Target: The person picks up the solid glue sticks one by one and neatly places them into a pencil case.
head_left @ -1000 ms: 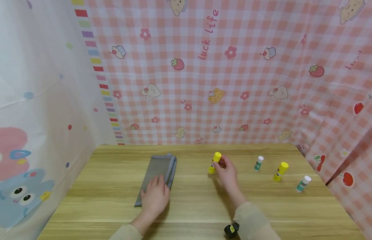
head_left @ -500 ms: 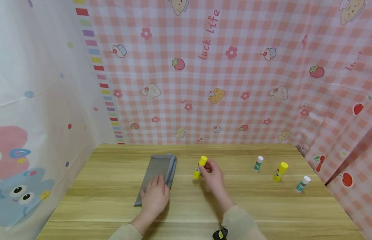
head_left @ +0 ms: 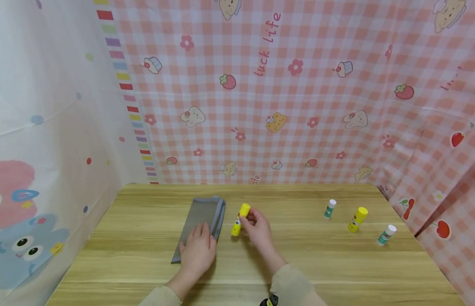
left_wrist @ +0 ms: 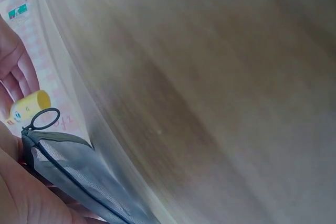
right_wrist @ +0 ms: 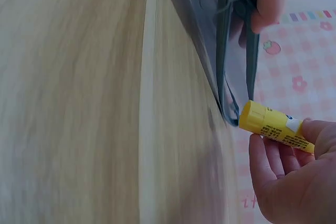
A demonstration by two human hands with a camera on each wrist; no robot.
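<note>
A flat grey mesh zip pouch (head_left: 195, 212) with blue-grey trim lies left of centre on the table. My left hand (head_left: 199, 250) rests on its near part, fingers extended over the mesh. In the right wrist view the pouch's long edge (right_wrist: 252, 72) is raised, leaving a gap along its zipped side, and a ring-shaped zipper pull (left_wrist: 45, 119) shows at one corner in the left wrist view. Just right of the pouch, my right hand (head_left: 258, 231) pinches a yellow glue stick (head_left: 240, 221) between thumb and fingers. The stick tilts, its lower end toward the pouch.
On the right of the wooden table (head_left: 298, 272) stand another yellow glue stick (head_left: 357, 219) and two smaller green glue sticks with white caps, one farther back (head_left: 330, 209) and one nearer (head_left: 386, 235). A pink checked cloth (head_left: 260, 97) hangs behind the table's back edge.
My right hand has carried the yellow glue stick leftward and slightly nearer, from mid-table to beside the pouch. The left hand and pouch have stayed in place.
</note>
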